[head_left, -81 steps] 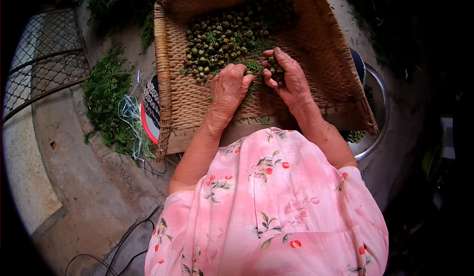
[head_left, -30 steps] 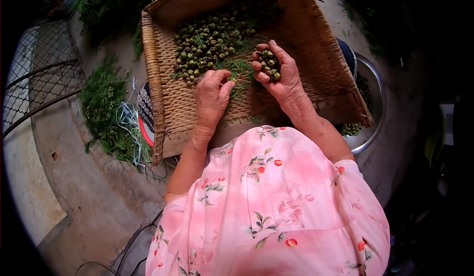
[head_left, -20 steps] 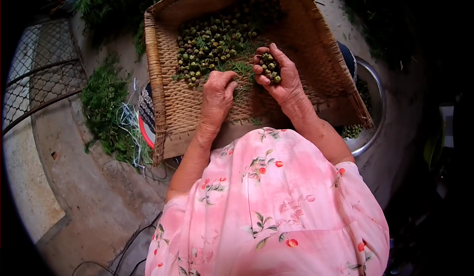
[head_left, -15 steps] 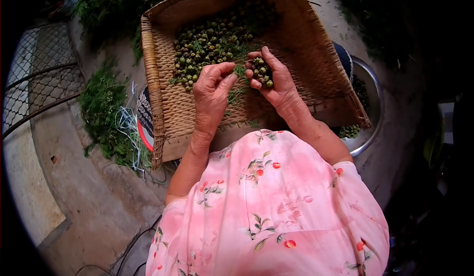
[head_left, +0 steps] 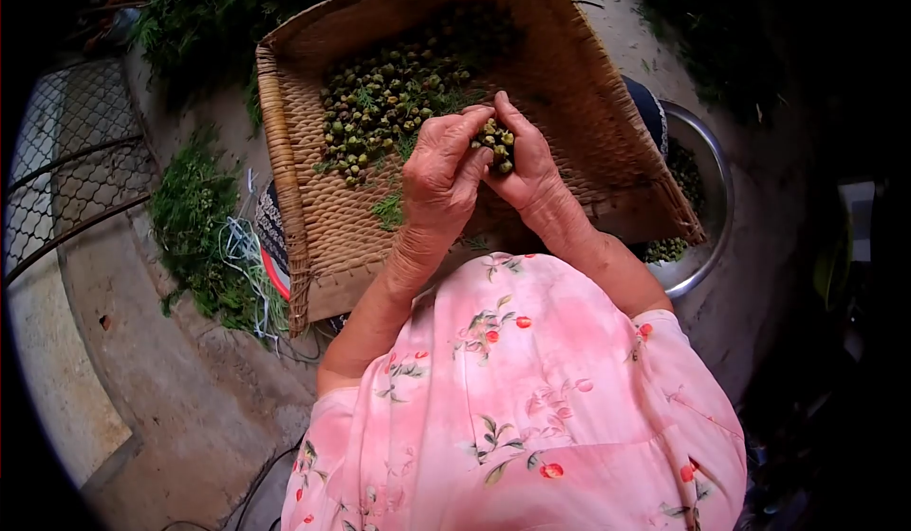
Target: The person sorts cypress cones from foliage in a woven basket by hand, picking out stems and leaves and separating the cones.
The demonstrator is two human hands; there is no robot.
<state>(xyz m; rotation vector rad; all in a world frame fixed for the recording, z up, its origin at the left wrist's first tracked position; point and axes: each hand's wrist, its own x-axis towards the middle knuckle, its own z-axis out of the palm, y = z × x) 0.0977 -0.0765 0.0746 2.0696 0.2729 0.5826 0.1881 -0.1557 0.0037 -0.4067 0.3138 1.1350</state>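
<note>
A woven basket (head_left: 351, 237) rests in front of me, and a heap of small green cones (head_left: 380, 104) lies in its far left part, with green sprigs (head_left: 389, 210) scattered on the weave. My right hand (head_left: 517, 166) is cupped around several cones (head_left: 496, 145). Against its fingers, on the left, is my left hand (head_left: 444, 166), its thumb and fingers closed at the cones' edge. Whatever its fingertips may hold is hidden.
Leafy green branches (head_left: 195, 218) and pale plastic strings (head_left: 249, 256) lie on the floor left of the basket. A metal-rimmed basin (head_left: 726, 199) holding more cones is at the right. Wire mesh (head_left: 90, 142) stands at the far left.
My left hand has moved from over the weave, rightward to my right hand, and now touches it. The handful of cones is partly covered. The basket appears slightly further left in view.
</note>
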